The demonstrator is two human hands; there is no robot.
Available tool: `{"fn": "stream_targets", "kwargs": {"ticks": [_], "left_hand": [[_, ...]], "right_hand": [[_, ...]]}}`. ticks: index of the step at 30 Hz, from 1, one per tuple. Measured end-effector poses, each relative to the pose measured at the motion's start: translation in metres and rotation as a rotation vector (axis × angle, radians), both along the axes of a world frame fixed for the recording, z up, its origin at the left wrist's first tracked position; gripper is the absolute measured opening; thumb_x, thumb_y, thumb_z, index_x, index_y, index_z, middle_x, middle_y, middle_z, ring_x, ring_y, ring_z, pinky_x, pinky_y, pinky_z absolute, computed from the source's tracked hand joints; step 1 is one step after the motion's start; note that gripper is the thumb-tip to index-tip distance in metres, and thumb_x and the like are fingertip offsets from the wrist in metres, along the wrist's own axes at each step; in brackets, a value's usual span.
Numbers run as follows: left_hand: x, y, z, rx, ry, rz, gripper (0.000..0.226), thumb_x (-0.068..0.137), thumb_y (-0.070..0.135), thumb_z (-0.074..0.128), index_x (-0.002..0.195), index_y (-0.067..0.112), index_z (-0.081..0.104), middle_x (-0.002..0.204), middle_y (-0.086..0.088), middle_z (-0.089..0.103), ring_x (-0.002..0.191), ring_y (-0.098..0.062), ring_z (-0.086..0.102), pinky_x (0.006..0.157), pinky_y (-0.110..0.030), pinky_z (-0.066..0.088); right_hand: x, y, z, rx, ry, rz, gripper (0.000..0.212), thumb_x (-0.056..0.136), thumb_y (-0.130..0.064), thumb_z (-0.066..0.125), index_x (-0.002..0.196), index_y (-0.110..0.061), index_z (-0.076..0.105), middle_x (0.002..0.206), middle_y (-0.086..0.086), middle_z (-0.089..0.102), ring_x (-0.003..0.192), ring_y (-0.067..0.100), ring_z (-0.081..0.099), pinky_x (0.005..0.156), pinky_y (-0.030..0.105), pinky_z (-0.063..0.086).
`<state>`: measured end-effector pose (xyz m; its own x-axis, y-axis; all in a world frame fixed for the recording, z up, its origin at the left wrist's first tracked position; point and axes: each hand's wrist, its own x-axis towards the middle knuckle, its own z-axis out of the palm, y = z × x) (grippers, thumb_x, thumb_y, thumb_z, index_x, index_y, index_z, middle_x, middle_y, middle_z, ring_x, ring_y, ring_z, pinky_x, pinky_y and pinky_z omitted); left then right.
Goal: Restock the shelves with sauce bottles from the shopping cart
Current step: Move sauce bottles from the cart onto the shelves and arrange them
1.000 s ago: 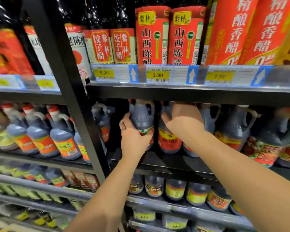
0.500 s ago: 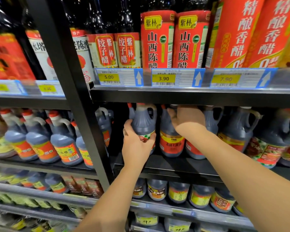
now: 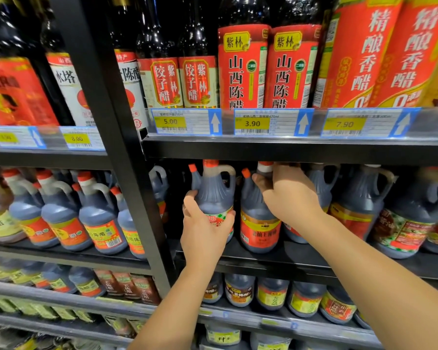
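My left hand (image 3: 204,229) grips the lower body of a dark sauce jug (image 3: 214,190) with a red cap, a handle and a red-green label, standing upright on the middle shelf (image 3: 301,258). Just to its right stands a second dark jug (image 3: 257,223) with a red and yellow label. My right hand (image 3: 288,195) holds this jug at its neck and shoulder, fingers curled round it below the red and white cap. The shopping cart is out of view.
More handled jugs (image 3: 359,205) fill the shelf to the right. A black upright post (image 3: 116,137) divides the bays; jugs (image 3: 61,215) crowd the left bay. Tall vinegar bottles (image 3: 243,69) stand above, over price tags (image 3: 252,122). Smaller bottles (image 3: 271,294) line the lower shelf.
Both hands keep their grips on the two jugs. The view has drawn closer and tilted slightly, so the jug caps show more fully below the upper shelf edge.
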<state>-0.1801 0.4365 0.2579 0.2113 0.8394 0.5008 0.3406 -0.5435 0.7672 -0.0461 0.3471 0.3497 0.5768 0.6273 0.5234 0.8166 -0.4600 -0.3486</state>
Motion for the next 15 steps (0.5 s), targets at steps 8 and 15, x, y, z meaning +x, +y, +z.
{"fn": "stream_targets", "kwargs": {"ticks": [8,15], "left_hand": [[-0.0013,-0.0036,0.0019,-0.004,0.011,0.013,0.078,0.071,0.053,0.075,0.126,0.032,0.025,0.134,0.003,0.045,0.107,-0.023,0.059,0.064,-0.044,0.055],[-0.002,-0.0054,0.0028,-0.018,0.011,0.008,0.081,0.072,0.051,0.077,0.129,0.032,0.023,0.138,0.001,0.043,0.111,-0.023,0.057,0.065,-0.04,0.055]], "right_hand": [[-0.0047,-0.0047,-0.0022,0.056,-0.053,0.018,0.04,0.094,-0.044,0.054,0.111,-0.008,0.055,0.102,0.017,0.062,0.096,0.035,0.059,0.068,0.037,0.047],[-0.0056,-0.0033,-0.0036,0.042,-0.091,-0.011,0.041,0.095,-0.045,0.052,0.111,-0.008,0.055,0.102,0.017,0.062,0.095,0.033,0.061,0.068,0.035,0.049]]}}
